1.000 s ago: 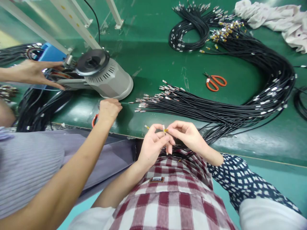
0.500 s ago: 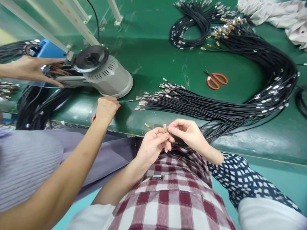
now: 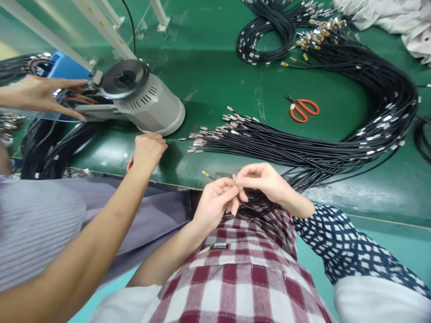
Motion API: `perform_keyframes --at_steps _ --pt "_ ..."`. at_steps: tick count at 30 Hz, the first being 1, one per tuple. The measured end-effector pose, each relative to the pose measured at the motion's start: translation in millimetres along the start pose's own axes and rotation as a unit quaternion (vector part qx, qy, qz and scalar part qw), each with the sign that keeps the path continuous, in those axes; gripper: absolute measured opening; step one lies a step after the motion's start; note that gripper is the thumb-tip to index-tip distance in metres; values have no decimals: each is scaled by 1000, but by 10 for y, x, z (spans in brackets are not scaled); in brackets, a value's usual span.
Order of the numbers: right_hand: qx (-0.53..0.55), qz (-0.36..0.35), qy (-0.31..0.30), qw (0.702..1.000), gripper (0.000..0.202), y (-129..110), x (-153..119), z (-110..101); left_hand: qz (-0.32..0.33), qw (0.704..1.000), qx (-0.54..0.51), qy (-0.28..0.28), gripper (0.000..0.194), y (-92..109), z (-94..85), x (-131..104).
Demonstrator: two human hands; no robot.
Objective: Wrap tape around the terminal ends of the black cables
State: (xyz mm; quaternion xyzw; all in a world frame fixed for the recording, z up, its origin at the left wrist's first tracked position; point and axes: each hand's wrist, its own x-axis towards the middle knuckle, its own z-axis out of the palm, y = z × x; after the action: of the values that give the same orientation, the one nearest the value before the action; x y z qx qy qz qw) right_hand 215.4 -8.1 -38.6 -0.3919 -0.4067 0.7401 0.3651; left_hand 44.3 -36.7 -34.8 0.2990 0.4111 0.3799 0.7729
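My left hand (image 3: 215,199) pinches the end of a black cable, its small connector (image 3: 235,178) poking up between thumb and forefinger. From the other side, the thumb and fingertips of my right hand (image 3: 264,181) close on the same cable end, touching the yellowish part below the connector. My fingers cover most of it. Another cable end with a yellow band (image 3: 206,174) lies just left of my hands at the bench edge. Several black cables (image 3: 259,206) run under my right hand across my checked apron.
A large bundle of black cables (image 3: 286,146) curves over the green bench (image 3: 215,85). Orange-handled snips (image 3: 303,110) lie inside its curve. A co-worker's hands (image 3: 150,152) are at left by a grey machine (image 3: 155,107). A cable coil (image 3: 266,42) and cloth (image 3: 380,18) lie behind.
The fingertips of my right hand have come in closer over the connector, which now shows less and leans slightly. The co-worker's hands look much the same; the whole view has shifted slightly.
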Motion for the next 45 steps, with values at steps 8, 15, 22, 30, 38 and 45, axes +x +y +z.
perform_keyframes --at_steps 8,15,22,30,38,45 --pt "-113 -91 68 987 23 -48 -109 170 16 1000 -16 14 31 -34 28 30" --pt "-2 -10 -7 1000 22 -15 -68 25 14 1000 9 0 25 -32 30 16" --pt "0 34 -88 996 19 -73 54 -131 -4 998 -6 -56 24 -53 -9 18" --pt "-99 26 -155 983 23 -247 88 -186 -49 993 -13 -102 26 -54 -56 49" --pt "-150 -39 47 987 27 -67 -25 -96 -49 998 -31 -25 31 -21 -67 72" --pt "-311 -96 84 942 21 -8 -368 44 27 998 1 62 35 22 4 74"
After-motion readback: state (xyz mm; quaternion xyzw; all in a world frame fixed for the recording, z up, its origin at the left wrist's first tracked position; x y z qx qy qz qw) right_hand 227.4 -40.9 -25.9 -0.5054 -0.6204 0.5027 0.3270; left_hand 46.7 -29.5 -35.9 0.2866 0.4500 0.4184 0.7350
